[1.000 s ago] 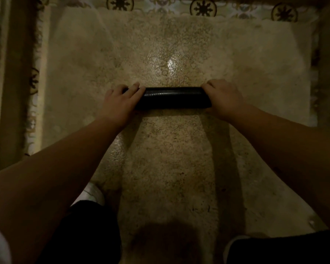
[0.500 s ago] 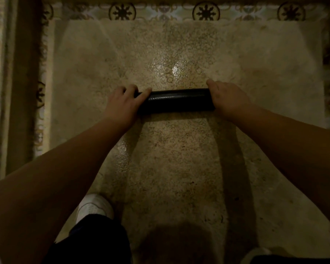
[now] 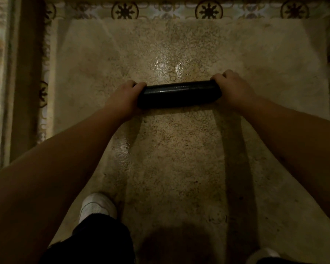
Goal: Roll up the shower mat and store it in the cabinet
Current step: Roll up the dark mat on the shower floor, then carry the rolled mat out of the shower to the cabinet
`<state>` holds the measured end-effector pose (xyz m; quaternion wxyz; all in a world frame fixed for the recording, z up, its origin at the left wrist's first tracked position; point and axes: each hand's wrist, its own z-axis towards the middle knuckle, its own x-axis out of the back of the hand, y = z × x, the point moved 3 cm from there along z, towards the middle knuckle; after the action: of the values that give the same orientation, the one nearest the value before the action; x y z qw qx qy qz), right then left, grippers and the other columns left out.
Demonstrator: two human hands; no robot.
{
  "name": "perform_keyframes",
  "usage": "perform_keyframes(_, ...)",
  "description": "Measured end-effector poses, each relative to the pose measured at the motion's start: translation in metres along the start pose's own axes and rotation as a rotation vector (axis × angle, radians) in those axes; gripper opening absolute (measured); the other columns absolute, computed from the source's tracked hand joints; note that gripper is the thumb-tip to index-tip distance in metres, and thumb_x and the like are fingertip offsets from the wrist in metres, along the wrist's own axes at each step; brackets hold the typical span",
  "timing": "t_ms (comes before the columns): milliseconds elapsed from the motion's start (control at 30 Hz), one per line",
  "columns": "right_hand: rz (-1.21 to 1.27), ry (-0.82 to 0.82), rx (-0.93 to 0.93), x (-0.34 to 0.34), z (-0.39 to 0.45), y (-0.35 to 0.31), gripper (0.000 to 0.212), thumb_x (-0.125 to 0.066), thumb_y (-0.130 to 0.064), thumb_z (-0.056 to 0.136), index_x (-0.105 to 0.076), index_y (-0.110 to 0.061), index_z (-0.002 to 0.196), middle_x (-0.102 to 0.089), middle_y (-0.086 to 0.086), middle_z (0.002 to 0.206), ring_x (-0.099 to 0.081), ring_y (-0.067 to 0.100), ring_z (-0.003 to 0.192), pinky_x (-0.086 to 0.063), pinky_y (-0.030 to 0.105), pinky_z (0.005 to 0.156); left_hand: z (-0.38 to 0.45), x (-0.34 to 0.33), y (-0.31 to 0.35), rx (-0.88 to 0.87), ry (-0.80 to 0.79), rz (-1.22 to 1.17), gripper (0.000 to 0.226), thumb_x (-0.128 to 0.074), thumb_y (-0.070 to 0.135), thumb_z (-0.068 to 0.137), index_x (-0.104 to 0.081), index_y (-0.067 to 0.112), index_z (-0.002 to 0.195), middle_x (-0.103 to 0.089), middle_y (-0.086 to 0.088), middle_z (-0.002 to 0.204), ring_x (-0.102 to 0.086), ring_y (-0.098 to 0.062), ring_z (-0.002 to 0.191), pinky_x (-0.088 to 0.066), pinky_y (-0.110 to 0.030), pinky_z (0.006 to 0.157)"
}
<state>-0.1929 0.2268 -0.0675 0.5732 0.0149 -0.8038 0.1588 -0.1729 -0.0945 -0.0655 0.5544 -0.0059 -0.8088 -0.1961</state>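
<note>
The shower mat (image 3: 178,94) is a tight black roll lying crosswise on the speckled stone floor (image 3: 171,161), a little above the middle of the head view. My left hand (image 3: 123,99) wraps its left end with the fingers curled over the top. My right hand (image 3: 231,88) clasps the right end the same way. Both ends of the roll are hidden under my hands. No cabinet is in view.
A patterned tile border (image 3: 208,9) runs along the far edge and down the left side (image 3: 43,92). A dark step or ledge (image 3: 23,82) lies at far left. My white shoe (image 3: 96,206) and dark trouser leg (image 3: 88,242) are at the bottom left.
Both hands have closed more tightly around the ends of the roll, fingers curling over it. The view has risen slightly, and my left shoe has come further into sight.
</note>
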Motion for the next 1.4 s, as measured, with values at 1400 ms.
perform_keyframes(1400,1.53,0.343,-0.263,0.611,-0.221,-0.151,0.043,-0.091,-0.022,0.054,-0.074,-0.026,0.093,-0.077,-0.006,0.089,-0.074,0.017,0.084,-0.058,0.028,0.062,-0.249,0.626,0.175,0.285,0.379,-1.32,0.013,-0.064,0.014,0.088,-0.072,0.019,0.098,-0.068,0.001,0.081,-0.056,-0.017,0.073,-0.039,-0.031,0.059)
